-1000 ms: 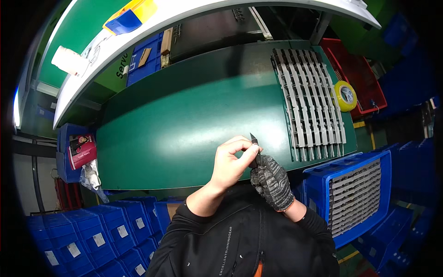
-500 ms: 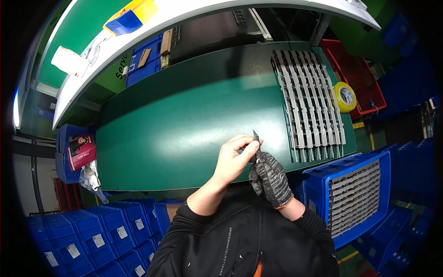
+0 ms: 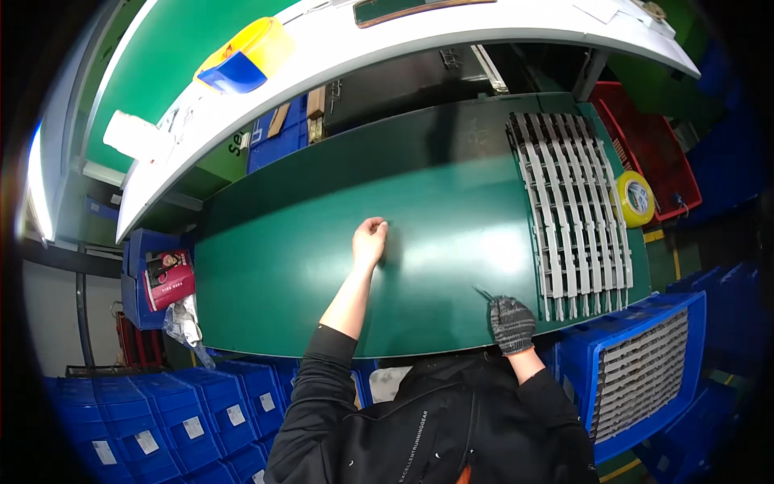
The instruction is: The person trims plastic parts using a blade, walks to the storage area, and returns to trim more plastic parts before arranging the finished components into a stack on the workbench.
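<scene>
A thin dark pointed tool (image 3: 484,294) sticks out of the gloved right hand (image 3: 512,324), which is curled shut around it near the front edge of the table, at about 5 o'clock from the table's middle; the tool's tip points up and to the left, just above the surface. The bare left hand (image 3: 370,239) lies well apart from it, stretched out to the middle of the broad dark-green table (image 3: 322,266), fingers folded with the knuckles on the surface; whether it pinches anything I cannot tell. The left forearm runs straight out from a black sleeve, the right arm stays bent close to the body.

At 3 o'clock from the left hand, a bank of long grey slotted metal strips (image 3: 572,210) lies side by side on the table, just beyond the right hand. At 4 o'clock, below the table edge, a blue plastic crate (image 3: 637,363) holds more grey slotted strips stacked in rows. At 2 o'clock a yellow roll of tape (image 3: 635,198) sits at the table's edge, touching a red plastic crate (image 3: 645,137) whose contents are too small to tell. At 7 o'clock stand stacked blue plastic bins with white labels (image 3: 193,411). At 11 o'clock, a yellow and blue box (image 3: 242,56) rests on the curved white shelf (image 3: 419,40).
</scene>
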Tool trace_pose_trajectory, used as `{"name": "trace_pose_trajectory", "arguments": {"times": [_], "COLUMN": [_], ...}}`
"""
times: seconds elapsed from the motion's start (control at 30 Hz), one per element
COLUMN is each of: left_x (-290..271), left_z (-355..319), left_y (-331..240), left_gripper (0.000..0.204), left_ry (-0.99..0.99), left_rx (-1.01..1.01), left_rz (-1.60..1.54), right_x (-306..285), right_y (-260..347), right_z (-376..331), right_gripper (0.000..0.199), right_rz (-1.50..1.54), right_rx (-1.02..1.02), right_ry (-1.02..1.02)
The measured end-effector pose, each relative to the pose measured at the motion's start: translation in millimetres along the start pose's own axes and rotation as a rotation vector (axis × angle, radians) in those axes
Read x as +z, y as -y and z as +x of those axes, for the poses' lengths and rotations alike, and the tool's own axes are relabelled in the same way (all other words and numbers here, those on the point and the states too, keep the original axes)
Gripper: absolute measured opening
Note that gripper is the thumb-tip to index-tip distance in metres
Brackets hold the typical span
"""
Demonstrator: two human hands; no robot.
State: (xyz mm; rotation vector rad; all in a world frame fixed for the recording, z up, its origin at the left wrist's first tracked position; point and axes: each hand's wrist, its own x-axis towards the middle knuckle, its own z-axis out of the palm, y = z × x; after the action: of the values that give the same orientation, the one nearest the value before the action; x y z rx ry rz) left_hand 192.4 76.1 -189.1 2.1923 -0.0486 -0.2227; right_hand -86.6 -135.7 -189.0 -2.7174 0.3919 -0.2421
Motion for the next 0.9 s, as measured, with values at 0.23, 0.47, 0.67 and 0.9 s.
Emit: {"name": "trace_pose_trajectory", "arguments": {"times": [0.23, 0.47, 0.67, 0.9], "left_x": [-32.6, -31.5, -7.3, -49.2], "left_z": [142.8, 275.9, 340.8, 418.8], "left_y": [-15.5, -60.2, -84.9, -17.5], "left_gripper": [0.033, 0.047, 0.061, 0.058], "left_ry": [-0.291, -0.358, -0.175, -0.176], "left_rx": [0.241, 0.401, 0.267, 0.350], "left_rz": [0.418, 0.756, 0.838, 1.078], "right_x": [8.9, -1.1, 3.4, 1.8], "right_y": [-3.7, -5.2, -16.3, -13.3], "right_z": [-8.9, 4.1, -3.4, 2.2], "right_gripper": [0.020, 0.020, 0.017, 0.009], "right_rz": [0.051, 0.064, 0.036, -0.066], "right_rx": [-0.078, -0.032, -0.010, -0.087], "right_ry": [-0.116, -0.080, -0.128, -0.006]}}
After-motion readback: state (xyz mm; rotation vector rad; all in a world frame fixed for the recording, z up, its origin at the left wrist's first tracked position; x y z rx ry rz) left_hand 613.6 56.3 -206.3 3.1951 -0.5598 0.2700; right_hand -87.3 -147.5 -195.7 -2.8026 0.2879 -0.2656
